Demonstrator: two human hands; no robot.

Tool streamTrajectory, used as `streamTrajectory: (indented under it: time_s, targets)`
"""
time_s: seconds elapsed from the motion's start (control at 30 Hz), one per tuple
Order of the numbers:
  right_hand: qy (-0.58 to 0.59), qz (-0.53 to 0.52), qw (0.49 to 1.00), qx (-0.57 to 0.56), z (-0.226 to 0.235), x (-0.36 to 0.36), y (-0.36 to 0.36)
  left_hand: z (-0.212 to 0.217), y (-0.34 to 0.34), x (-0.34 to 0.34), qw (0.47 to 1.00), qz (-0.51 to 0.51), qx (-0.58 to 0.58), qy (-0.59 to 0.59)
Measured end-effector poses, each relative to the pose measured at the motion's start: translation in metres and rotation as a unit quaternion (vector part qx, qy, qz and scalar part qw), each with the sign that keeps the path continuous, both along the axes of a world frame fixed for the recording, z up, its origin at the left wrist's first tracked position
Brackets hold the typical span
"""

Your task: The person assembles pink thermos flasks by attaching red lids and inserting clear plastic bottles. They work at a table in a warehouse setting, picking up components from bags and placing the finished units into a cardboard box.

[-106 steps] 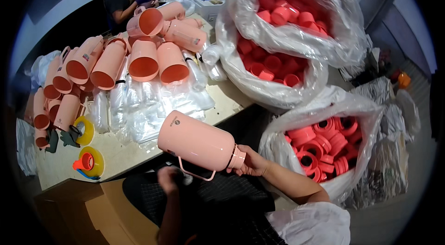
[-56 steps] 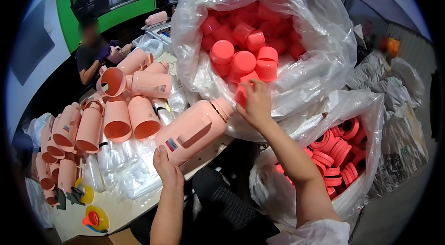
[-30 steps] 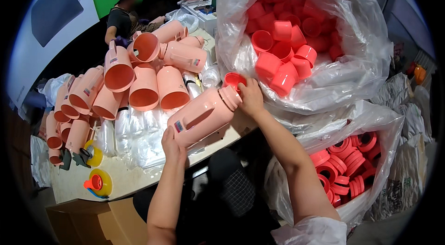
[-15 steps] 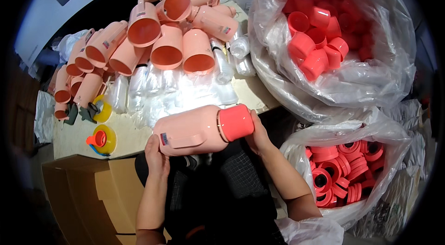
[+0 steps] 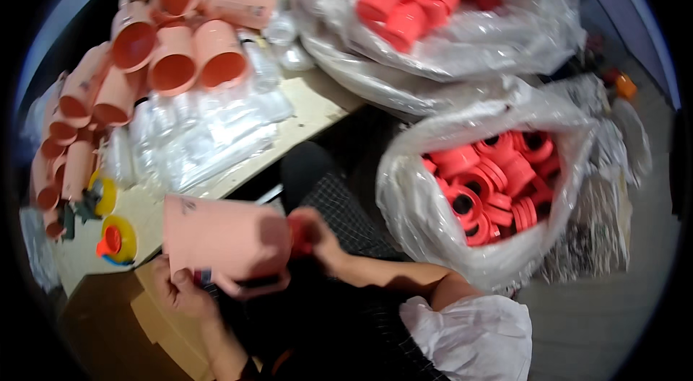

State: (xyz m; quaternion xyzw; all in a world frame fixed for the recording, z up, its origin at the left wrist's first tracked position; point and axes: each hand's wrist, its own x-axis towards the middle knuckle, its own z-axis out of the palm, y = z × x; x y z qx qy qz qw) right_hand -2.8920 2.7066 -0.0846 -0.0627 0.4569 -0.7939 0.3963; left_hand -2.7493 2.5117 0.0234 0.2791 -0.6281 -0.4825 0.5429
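Note:
A pink vacuum jug [image 5: 224, 237] lies on its side over my lap, its handle turned down toward me. My left hand [image 5: 184, 291] is closed around its base end, thumb near a small dark label. At the neck end, my right hand [image 5: 321, 242] has its fingers wrapped round a red cap [image 5: 298, 234], which sits in shadow and is partly hidden by the fingers. The picture is a little blurred there, so how the cap sits on the neck is hard to make out.
Several pink jug shells [image 5: 173, 60] are piled on the table [image 5: 317, 103], with clear plastic sleeves [image 5: 216, 143] before them. Yellow tape rolls [image 5: 124, 237] lie at its left edge. Plastic bags hold red cups [image 5: 404, 20] and red stoppers [image 5: 498, 172]. A cardboard box [image 5: 108, 316] stands lower left.
My view has swung right. The jug has come lower and closer to my body and rolled so its handle faces down. My right hand has shifted from the cap's end to around it.

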Motion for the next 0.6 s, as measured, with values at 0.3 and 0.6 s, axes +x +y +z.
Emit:
streamTrajectory:
  time_s: [0.3, 0.6]
  targets:
    - [0.433, 0.103, 0.577, 0.685, 0.096, -0.054, 0.231, -0.012, -0.025, -0.067, 0.909, -0.354, -0.194, -0.1]
    - [0.465, 0.139, 0.616, 0.621, -0.008, -0.054, 0.228, -0.024, 0.031, -0.095, 0.834, -0.483, -0.178, -0.199]
